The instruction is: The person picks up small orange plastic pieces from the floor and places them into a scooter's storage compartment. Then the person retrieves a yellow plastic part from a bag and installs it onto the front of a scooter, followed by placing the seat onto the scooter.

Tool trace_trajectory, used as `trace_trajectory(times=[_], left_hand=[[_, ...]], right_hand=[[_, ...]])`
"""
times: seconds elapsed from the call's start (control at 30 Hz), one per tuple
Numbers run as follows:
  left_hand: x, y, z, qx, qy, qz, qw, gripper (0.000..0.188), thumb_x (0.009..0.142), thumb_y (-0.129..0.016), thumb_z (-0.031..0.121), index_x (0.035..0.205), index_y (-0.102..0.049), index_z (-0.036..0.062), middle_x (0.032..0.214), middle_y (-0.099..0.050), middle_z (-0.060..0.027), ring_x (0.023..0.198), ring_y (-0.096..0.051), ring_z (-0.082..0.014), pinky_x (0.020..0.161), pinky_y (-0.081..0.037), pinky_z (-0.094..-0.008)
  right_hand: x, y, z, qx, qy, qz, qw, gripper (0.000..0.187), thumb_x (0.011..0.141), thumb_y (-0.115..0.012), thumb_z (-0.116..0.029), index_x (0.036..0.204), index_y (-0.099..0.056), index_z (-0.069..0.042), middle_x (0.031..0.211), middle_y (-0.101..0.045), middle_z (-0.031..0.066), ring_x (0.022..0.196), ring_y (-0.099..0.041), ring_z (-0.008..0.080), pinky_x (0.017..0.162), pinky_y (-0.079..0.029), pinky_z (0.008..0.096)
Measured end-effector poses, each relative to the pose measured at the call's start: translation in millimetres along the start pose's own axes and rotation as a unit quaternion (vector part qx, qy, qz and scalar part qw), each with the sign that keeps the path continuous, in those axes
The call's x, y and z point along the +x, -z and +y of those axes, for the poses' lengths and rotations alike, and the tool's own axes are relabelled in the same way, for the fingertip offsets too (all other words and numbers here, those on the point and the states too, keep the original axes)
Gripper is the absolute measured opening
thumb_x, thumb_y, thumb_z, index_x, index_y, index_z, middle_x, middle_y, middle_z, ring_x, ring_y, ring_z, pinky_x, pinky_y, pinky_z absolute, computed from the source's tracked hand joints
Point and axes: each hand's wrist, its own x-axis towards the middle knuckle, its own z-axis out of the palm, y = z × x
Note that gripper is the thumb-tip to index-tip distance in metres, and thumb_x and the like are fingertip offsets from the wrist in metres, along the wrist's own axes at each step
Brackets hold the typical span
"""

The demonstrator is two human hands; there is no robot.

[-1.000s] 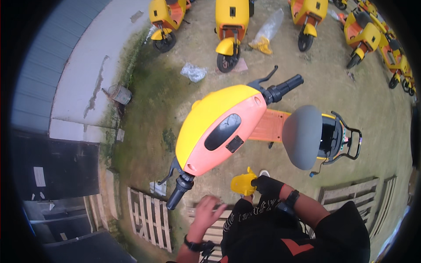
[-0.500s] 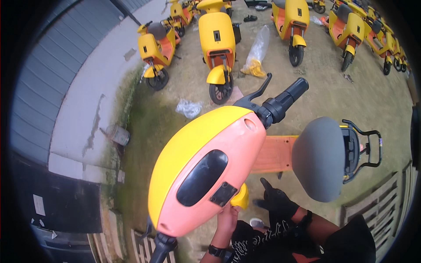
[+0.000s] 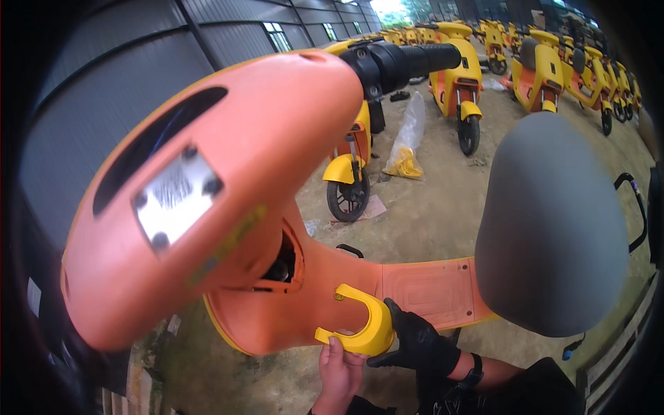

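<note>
My bare left hand [image 3: 339, 370] pinches the lower end of a yellow C-shaped plastic cover [image 3: 377, 328]. My right hand [image 3: 423, 344], in a black glove, grips the same cover at its rounded right side. The cover's open side faces left, toward the orange front panel of a scooter. Above it on the steering column is an opening [image 3: 283, 266] with dark parts inside. The orange handlebar housing [image 3: 277, 111] fills the upper left, with a dark display and a shiny plate held by dark screws.
The scooter's grey seat [image 3: 553, 228] rises to the right of the orange footboard [image 3: 429, 290]. A black handlebar grip [image 3: 429, 59] juts out above. Several yellow scooters stand beyond, near a clear bag with yellow parts [image 3: 407, 149]. A wooden pallet [image 3: 622, 353] lies at lower right.
My view has moved closer to the scooter and tilted up. The cover, mostly hidden behind the housing before, now shows. My right hand, previously apart with fingers spread, has closed on it.
</note>
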Motion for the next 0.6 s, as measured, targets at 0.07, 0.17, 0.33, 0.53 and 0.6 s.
trace_trajectory(times=[0.07,0.17,0.33,0.53,0.6], left_hand=[[-1.1,0.9,-8.9,0.015,-0.01,-0.047,0.999,0.035,0.106,-0.041,0.035,0.118,-0.052,0.0039,0.115,-0.063,-0.0124,0.107,-0.064,-0.0289,0.094,-0.052,-0.0474],[-7.4,-7.9,-2.2,-0.01,0.017,-0.087,0.996,0.037,0.108,-0.036,0.029,0.131,-0.046,0.001,0.125,-0.059,-0.0134,0.115,-0.061,-0.026,0.099,-0.049,-0.0428],[-12.6,-29.7,32.8,0.173,0.04,-0.173,0.969,0.038,0.107,-0.043,0.029,0.129,-0.05,-0.0007,0.123,-0.061,-0.0106,0.116,-0.059,-0.0202,0.097,-0.048,-0.0348],[-41.6,-22.9,99.3,0.596,-0.328,-0.063,0.73,0.026,0.101,-0.052,0.011,0.124,-0.054,-0.0016,0.107,-0.066,-0.0115,0.093,-0.065,-0.0165,0.089,-0.048,-0.0262],[-28.5,-27.7,126.8,0.484,-0.565,-0.032,0.667,0.025,0.097,-0.057,0.012,0.119,-0.056,-0.001,0.106,-0.064,-0.013,0.094,-0.062,-0.0187,0.086,-0.048,-0.0275]], right_hand=[[-4.4,-3.1,2.6,0.0,0.039,0.04,0.998,0.113,0.067,-0.086,-0.053,0.144,-0.03,0.008,0.111,-0.063,0.0238,0.097,-0.065,0.0375,0.086,-0.052,0.042],[-6.4,7.1,-6.8,0.039,0.03,0.046,0.998,0.106,0.069,-0.085,-0.052,0.144,-0.034,0.003,0.116,-0.063,0.0221,0.102,-0.065,0.0363,0.087,-0.053,0.0418],[3.1,33.6,-28.5,0.042,-0.013,-0.01,0.999,0.092,0.07,-0.088,-0.043,0.139,-0.041,-0.003,0.125,-0.06,0.0179,0.114,-0.062,0.0325,0.092,-0.051,0.0402],[43.8,47.3,-26.0,0.064,0.02,0.037,0.997,0.104,0.066,-0.087,-0.049,0.143,-0.036,0.001,0.116,-0.066,0.0166,0.099,-0.07,0.0274,0.081,-0.055,0.0345],[67.2,52.3,-28.7,0.067,0.087,0.075,0.991,0.103,0.066,-0.088,-0.047,0.142,-0.037,0.001,0.113,-0.067,0.0176,0.099,-0.069,0.0292,0.08,-0.055,0.0356]])
